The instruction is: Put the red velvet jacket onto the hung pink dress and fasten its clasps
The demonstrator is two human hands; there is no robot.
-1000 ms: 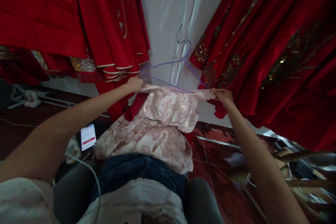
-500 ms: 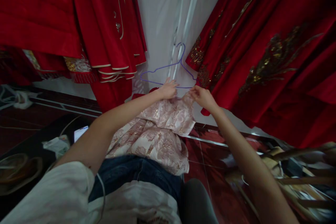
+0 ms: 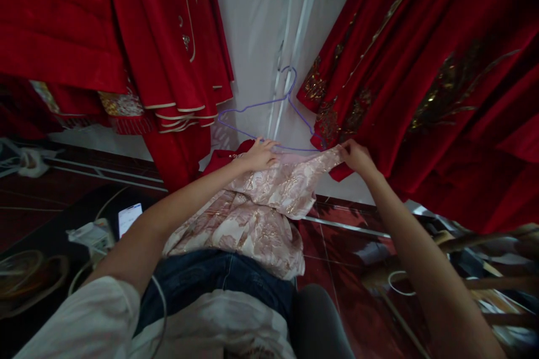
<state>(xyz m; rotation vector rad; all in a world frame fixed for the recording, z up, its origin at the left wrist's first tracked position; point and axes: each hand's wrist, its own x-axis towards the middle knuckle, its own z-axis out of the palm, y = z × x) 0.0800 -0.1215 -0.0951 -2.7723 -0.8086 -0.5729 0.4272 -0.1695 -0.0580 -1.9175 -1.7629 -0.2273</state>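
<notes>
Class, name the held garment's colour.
The garment is pale pink with gold glints, clearest in head view.

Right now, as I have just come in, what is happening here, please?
A person's right hand pinches one upper end of a shiny, pale pink, gold-patterned fabric garment, held out sideways. The left hand lies over the garment's top part. A thin purple hanger shows just beyond, with red cloth garments on both sides.
</notes>
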